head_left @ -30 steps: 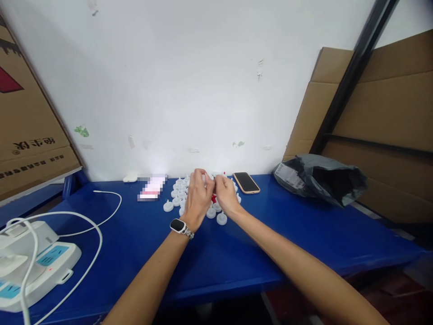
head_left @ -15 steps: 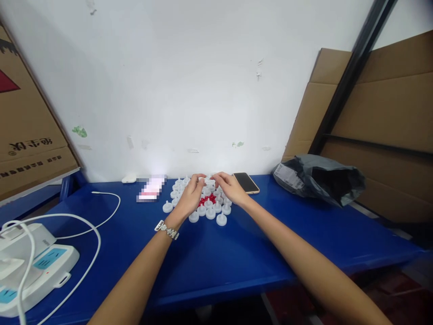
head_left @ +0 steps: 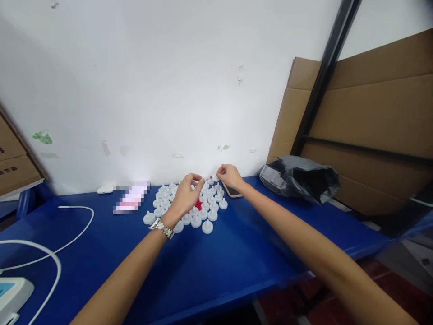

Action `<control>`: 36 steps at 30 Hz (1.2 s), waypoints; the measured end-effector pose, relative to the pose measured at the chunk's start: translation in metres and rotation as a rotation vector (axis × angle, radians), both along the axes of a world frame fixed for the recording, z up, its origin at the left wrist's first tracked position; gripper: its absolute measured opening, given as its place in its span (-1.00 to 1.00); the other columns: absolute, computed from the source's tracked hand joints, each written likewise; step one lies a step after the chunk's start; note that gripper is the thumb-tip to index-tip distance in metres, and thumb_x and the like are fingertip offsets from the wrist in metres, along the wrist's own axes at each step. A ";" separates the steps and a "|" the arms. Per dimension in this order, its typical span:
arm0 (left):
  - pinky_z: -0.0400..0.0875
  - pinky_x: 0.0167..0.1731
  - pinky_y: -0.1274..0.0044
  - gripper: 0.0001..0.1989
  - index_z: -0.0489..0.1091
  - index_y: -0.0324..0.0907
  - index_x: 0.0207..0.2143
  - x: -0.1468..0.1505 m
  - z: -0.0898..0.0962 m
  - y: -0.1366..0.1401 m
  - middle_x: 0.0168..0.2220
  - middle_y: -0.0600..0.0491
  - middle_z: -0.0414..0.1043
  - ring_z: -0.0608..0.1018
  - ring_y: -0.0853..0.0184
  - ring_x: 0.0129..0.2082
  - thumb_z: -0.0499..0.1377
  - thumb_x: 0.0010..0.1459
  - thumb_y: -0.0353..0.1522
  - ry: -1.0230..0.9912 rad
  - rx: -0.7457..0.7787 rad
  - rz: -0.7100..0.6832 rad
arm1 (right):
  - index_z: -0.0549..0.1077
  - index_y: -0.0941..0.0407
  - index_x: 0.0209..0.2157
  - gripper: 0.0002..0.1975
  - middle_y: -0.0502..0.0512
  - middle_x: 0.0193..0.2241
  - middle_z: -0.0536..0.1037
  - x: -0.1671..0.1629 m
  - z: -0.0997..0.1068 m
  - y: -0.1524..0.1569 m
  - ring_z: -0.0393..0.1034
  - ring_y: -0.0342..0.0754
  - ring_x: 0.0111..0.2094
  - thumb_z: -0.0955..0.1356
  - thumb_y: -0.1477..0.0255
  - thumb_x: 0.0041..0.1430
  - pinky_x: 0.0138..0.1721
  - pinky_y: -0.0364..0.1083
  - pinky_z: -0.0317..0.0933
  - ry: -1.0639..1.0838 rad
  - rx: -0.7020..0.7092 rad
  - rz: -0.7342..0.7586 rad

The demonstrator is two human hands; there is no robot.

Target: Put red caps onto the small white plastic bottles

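A cluster of small round white plastic caps (head_left: 207, 226), each with a short spout on top, is spread over the blue table. Small red pieces (head_left: 198, 205) lie in the middle of them. My left hand (head_left: 186, 195), with a metal bracelet at the wrist, hovers over the cluster. Its fingers are loosely curled with a gap to the thumb, and I see nothing held. At the far right edge of the cluster my right hand (head_left: 230, 176) pinches a white cap (head_left: 215, 178). Beside it stands a white cap with a red tip (head_left: 210, 178).
Partly under my right wrist lies a phone (head_left: 233, 193). A grey plastic bag (head_left: 304, 178) sits to the right. On the left are a blurred-out pink and white item (head_left: 131, 198), a small white case (head_left: 105, 188), a white cable (head_left: 91, 216) and a power strip (head_left: 16, 293).
My hands have moved apart from their meeting point over the caps. The right hand has gone to the far right edge of the cluster with a cap. The camera view has turned right.
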State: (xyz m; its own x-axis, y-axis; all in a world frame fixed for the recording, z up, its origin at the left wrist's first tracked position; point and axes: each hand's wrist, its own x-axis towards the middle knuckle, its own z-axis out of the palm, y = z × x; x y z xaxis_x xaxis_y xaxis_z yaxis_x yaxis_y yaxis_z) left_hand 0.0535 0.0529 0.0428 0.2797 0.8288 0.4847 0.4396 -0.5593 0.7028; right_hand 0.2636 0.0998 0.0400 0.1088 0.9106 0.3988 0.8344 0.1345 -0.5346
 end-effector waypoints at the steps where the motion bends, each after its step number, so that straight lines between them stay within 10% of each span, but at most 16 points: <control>1: 0.37 -0.17 0.36 -0.70 0.38 -0.18 -0.20 -0.001 -0.005 0.000 -0.17 -0.06 0.45 0.49 0.22 -0.19 0.02 0.25 -0.16 0.024 0.020 0.014 | 0.50 0.18 -0.34 -0.88 0.14 -0.36 0.60 0.002 -0.003 0.007 0.46 -0.11 -0.34 0.32 0.49 0.08 -0.31 -0.19 0.24 -0.066 -0.028 -0.027; 22: 0.32 -0.11 0.36 -0.75 0.38 -0.13 -0.26 -0.023 -0.022 -0.006 -0.19 -0.02 0.38 0.43 0.21 -0.13 -0.01 0.29 -0.21 0.159 0.172 0.026 | 0.50 0.23 -0.28 -0.75 0.37 -0.20 0.57 -0.030 0.001 0.034 0.42 0.13 -0.13 0.27 0.36 0.17 -0.08 -0.01 0.13 -0.429 -0.169 -0.032; 31: 0.35 -0.26 0.45 -0.65 0.17 -0.12 -0.01 -0.028 -0.016 -0.024 -0.23 0.02 0.41 0.49 0.32 -0.31 -0.06 0.31 -0.09 -0.136 -0.050 -0.006 | 0.28 0.12 -0.58 -0.53 -0.05 -0.64 0.31 -0.100 -0.008 -0.053 0.18 -0.16 -0.55 0.11 0.16 0.29 -0.48 -0.15 0.03 0.428 0.145 0.395; 36: 0.31 -0.36 0.51 -0.68 0.13 -0.12 -0.05 -0.024 -0.022 -0.022 -0.43 0.14 0.34 0.42 0.38 -0.44 -0.12 0.34 -0.09 -0.278 -0.078 0.024 | 0.23 0.11 -0.60 -0.53 -0.06 -0.66 0.26 -0.118 -0.019 -0.068 0.12 -0.16 -0.58 0.12 0.14 0.29 -0.50 -0.14 0.00 0.499 0.090 0.479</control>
